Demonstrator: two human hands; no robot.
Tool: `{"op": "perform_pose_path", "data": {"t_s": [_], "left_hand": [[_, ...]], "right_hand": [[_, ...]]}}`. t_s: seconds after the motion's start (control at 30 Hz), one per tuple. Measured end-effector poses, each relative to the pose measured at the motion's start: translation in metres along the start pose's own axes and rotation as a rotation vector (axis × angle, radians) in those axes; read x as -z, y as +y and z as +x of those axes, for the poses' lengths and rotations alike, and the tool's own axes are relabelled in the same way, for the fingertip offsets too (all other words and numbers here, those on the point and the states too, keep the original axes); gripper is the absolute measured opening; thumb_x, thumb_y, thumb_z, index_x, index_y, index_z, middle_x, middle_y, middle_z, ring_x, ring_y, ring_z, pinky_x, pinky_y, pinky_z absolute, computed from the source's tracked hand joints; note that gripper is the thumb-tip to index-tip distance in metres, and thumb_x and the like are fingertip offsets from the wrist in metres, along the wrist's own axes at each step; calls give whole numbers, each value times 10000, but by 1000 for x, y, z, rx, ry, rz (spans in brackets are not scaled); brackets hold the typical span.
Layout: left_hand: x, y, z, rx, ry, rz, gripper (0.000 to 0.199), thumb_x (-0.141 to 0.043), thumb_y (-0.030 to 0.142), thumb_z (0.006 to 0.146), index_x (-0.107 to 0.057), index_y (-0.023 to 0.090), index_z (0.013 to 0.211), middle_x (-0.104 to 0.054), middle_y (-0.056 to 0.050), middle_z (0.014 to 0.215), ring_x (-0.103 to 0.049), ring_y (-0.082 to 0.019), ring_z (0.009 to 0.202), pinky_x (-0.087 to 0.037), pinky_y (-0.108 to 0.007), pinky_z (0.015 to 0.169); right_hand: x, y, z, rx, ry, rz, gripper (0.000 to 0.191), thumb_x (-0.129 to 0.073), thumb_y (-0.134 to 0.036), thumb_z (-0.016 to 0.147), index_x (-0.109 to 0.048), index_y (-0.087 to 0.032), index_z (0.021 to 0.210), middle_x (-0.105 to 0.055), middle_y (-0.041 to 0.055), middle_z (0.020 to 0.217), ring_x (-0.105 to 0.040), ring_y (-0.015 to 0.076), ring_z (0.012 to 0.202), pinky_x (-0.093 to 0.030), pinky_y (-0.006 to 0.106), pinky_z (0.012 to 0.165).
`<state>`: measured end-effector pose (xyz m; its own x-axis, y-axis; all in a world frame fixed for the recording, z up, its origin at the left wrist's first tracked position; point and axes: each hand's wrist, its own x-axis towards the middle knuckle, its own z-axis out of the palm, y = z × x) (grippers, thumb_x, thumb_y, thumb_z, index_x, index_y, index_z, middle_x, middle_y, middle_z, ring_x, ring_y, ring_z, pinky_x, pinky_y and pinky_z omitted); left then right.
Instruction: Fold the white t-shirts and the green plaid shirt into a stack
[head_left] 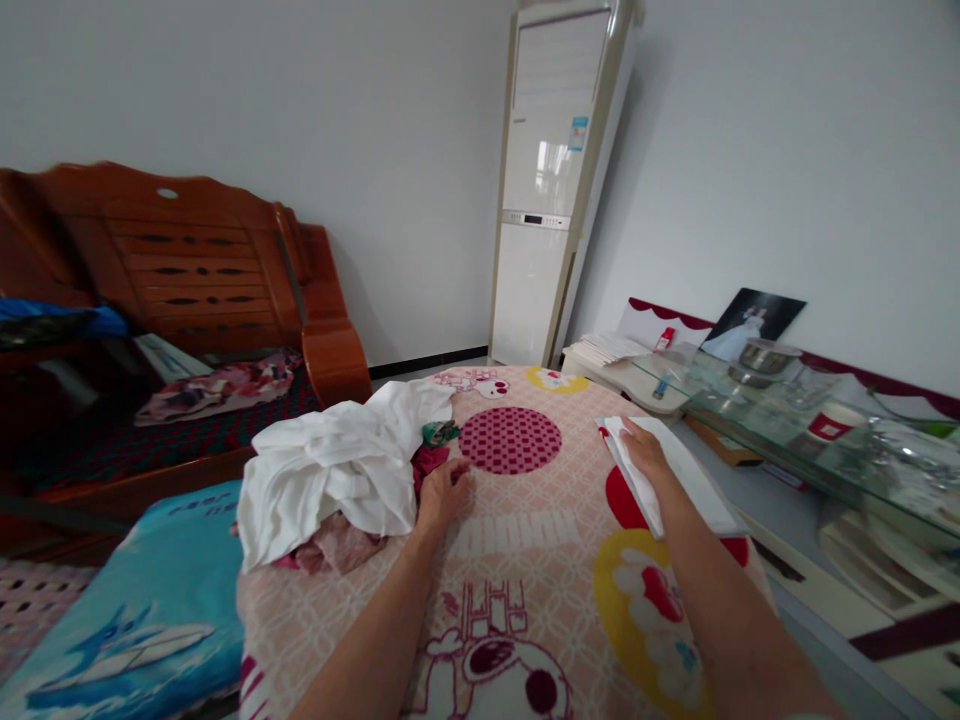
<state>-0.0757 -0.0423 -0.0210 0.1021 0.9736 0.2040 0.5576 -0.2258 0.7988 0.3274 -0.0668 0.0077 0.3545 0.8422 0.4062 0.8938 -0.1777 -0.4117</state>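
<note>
A patterned pink cloth [517, 535] covers the round surface in front of me. On its left part lies a heap of crumpled white fabric [337, 455], with a dusty pink cloth [341, 545] showing beneath it. My left hand [444, 490] is at the right edge of this heap, near a dark red piece of fabric; its fingers are partly bent and apart, holding nothing visible. A flat, folded white cloth [686, 475] lies on the right side. My right hand [641, 445] rests on the left edge of that folded cloth, its fingertips partly hidden.
A wooden bench [195, 270] with fabric on its seat stands at the left, beside a blue cushion [142, 600]. A tall white air conditioner [536, 190] is in the corner. At the right, a glass shelf [780, 440] holds a bowl, cup and photo.
</note>
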Motion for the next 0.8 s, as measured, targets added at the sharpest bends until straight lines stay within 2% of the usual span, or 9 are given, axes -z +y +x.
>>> {"op": "perform_pose_path", "data": {"t_s": [0.07, 0.17, 0.23, 0.3, 0.43, 0.53, 0.6, 0.7, 0.8], "left_hand": [[0, 0, 0, -6, 3, 8, 318, -544, 175, 748, -705, 159, 1022, -739, -51, 964, -684, -187, 885, -500, -260, 831], [-1, -2, 1, -29, 11, 10, 317, -543, 178, 751, -708, 158, 1021, -737, -57, 973, -681, -190, 892, -495, -262, 840], [-2, -3, 1, -39, 19, 9, 320, -538, 174, 751, -709, 149, 1021, -736, -62, 975, -680, -193, 896, -492, -265, 848], [-2, -4, 0, -41, 25, 1, 321, -532, 172, 754, -708, 143, 1021, -736, -64, 970, -679, -191, 896, -492, -264, 846], [-2, -4, -3, -43, 29, -24, 321, -524, 152, 761, -706, 143, 1025, -733, -62, 996, -674, -181, 923, -485, -255, 858], [-2, -2, -5, -24, 31, -46, 336, -524, 125, 753, -704, 140, 1036, -735, -59, 1005, -674, -173, 926, -484, -248, 859], [-2, -1, -6, -10, 47, -77, 338, -525, 113, 745, -708, 139, 1028, -737, -58, 996, -676, -170, 920, -487, -244, 855], [0, 0, -7, 14, 115, -140, 319, -526, 127, 751, -713, 146, 1009, -738, -58, 969, -681, -173, 879, -503, -258, 826], [4, 2, -8, 53, 243, -245, 297, -498, 218, 807, -698, 137, 1012, -729, -72, 872, -674, -165, 741, -526, -263, 710]], "right_hand": [[14, 4, -12, -54, 38, -54, 524, -254, -307, 929, -556, -110, 1309, -626, 139, 1245, -544, 242, 1187, -403, 371, 1012], [22, 10, -47, -117, 109, -253, 554, -259, -317, 936, -471, -52, 1374, -571, 210, 1296, -503, 305, 1226, -369, 439, 1030], [19, 14, -72, -102, 103, -384, 562, -316, -385, 934, -425, -123, 1419, -497, 200, 1385, -438, 354, 1273, -337, 531, 1026], [14, 17, -91, -65, 62, -474, 538, -317, -400, 939, -445, -169, 1408, -454, 180, 1429, -392, 370, 1304, -310, 593, 1018], [14, 9, -100, -57, 48, -508, 529, -305, -406, 951, -484, -139, 1372, -450, 192, 1422, -396, 383, 1290, -337, 595, 987], [15, -14, -96, -20, 106, -449, 524, -289, -404, 956, -509, -131, 1345, -463, 195, 1406, -406, 366, 1288, -345, 558, 1000], [6, -33, -97, 81, 125, -366, 516, -285, -395, 956, -510, -136, 1341, -469, 180, 1404, -403, 325, 1303, -344, 496, 1031], [-21, -58, -108, 221, 67, -236, 512, -280, -386, 952, -530, -124, 1314, -528, 172, 1345, -435, 270, 1286, -360, 423, 1042], [-52, -69, -125, 199, -5, -221, 478, -298, -347, 938, -573, -137, 1268, -575, 168, 1286, -488, 283, 1230, -381, 465, 1012]]}}
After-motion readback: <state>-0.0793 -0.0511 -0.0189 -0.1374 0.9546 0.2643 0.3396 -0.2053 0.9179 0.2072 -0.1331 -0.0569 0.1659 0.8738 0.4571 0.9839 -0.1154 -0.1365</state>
